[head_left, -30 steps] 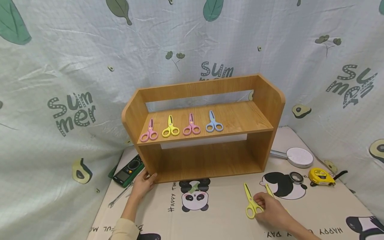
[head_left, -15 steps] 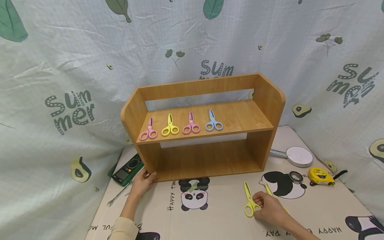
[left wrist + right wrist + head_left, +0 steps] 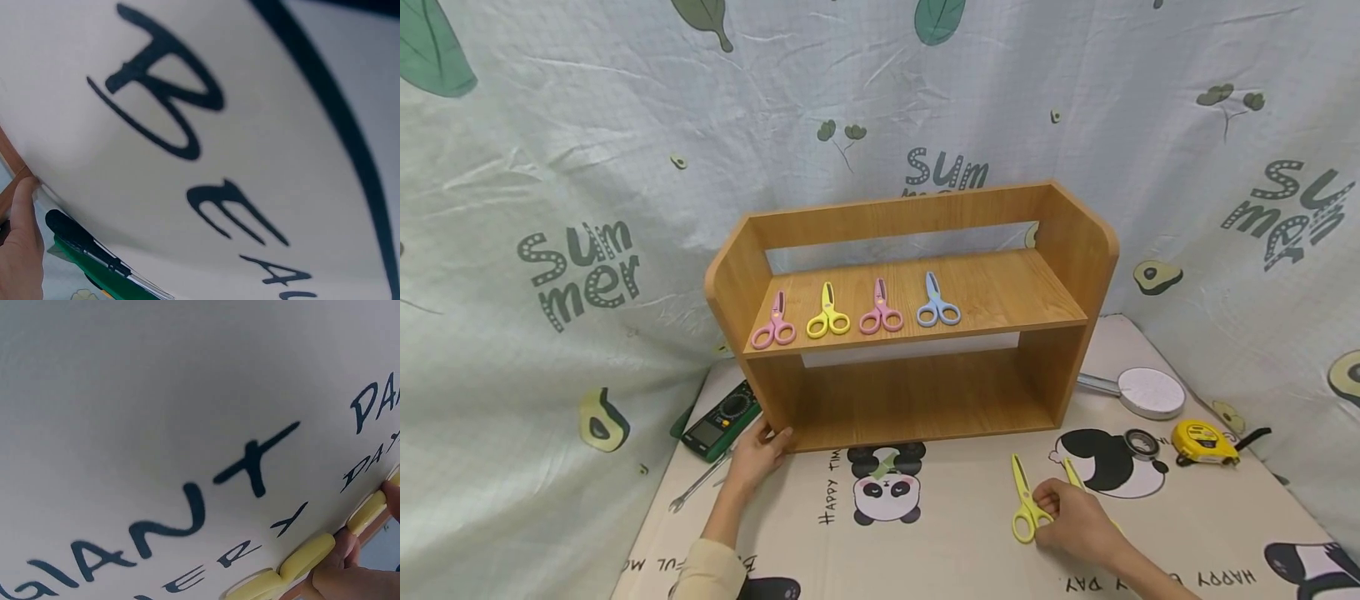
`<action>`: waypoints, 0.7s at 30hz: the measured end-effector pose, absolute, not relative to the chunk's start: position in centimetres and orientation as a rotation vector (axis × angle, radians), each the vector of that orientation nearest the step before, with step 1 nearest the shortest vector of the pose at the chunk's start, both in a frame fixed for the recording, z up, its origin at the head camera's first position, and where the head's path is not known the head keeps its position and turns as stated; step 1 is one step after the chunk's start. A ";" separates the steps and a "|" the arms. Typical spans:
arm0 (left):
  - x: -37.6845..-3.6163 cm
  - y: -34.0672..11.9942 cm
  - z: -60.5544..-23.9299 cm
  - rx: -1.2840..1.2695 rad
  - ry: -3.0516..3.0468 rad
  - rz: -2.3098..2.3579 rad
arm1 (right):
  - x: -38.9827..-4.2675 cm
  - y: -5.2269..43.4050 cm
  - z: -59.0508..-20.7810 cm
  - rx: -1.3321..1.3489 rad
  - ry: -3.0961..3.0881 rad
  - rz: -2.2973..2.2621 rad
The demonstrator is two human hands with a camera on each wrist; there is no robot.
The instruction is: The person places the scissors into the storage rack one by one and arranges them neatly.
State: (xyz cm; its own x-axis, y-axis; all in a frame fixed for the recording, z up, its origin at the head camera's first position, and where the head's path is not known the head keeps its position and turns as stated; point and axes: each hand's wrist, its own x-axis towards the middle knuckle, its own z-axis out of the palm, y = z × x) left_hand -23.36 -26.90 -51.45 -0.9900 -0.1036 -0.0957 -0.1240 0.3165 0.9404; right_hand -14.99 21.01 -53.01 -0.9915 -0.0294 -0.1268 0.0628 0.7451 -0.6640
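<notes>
Your right hand (image 3: 1075, 525) sits at about 4 o'clock on the mat (image 3: 955, 533), fingers curled over the handle loops of a pair of yellow scissors (image 3: 1022, 500) that lies flat, blades pointing to 12 o'clock. The right wrist view shows your fingertips (image 3: 347, 550) against the yellow handle (image 3: 312, 553); whether a finger has gone through a loop cannot be told. A second yellow piece (image 3: 1072, 473) lies just beside the hand at its 1 o'clock, partly hidden, so its identity is unclear.

Your left hand (image 3: 758, 454) is at 8 o'clock, fingers loosely wrapped on the lower left corner of the wooden shelf (image 3: 917, 392), thumb against the front edge. The left wrist view confirms only a thumb (image 3: 22, 212) beside the wood.

On the upper board, four scissors lie in a row, handles forward: pink (image 3: 773, 321), yellow (image 3: 828, 312), pink (image 3: 880, 308), blue (image 3: 937, 302). The board is bare to the right of the blue pair.

Recommendation: get a firm pinch on both loops before lifting, so the blades stay closed. Keep the left hand bracing the shelf. Carry the pair clear of the front edge and set it down handles forward, in the bare space at 1 o'clock, without nudging the blue pair.

Also noted: a multimeter (image 3: 718, 423) and spanner (image 3: 696, 490) at 9 o'clock; a tape measure (image 3: 1202, 442) at 3 o'clock.
</notes>
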 end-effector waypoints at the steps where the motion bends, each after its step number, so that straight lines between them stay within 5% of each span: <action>1: -23.3 -26.9 -51.4 -0.220 2.533 1.813 | -15.0 21.0 -53.0 0.033 2.811 -1.076; 21: -23.4 -26.9 -51.3 -0.211 2.530 1.829 | -14.8 20.9 -52.7 0.135 2.773 -1.123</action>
State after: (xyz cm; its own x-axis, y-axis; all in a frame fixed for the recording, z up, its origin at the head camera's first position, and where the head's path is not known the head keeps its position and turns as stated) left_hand -23.38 -26.94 -51.34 -0.9908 -0.1019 -0.0892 -0.1166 0.3077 0.9443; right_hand -14.75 20.85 -52.72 -0.9852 0.0282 -0.1690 0.1378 0.7163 -0.6840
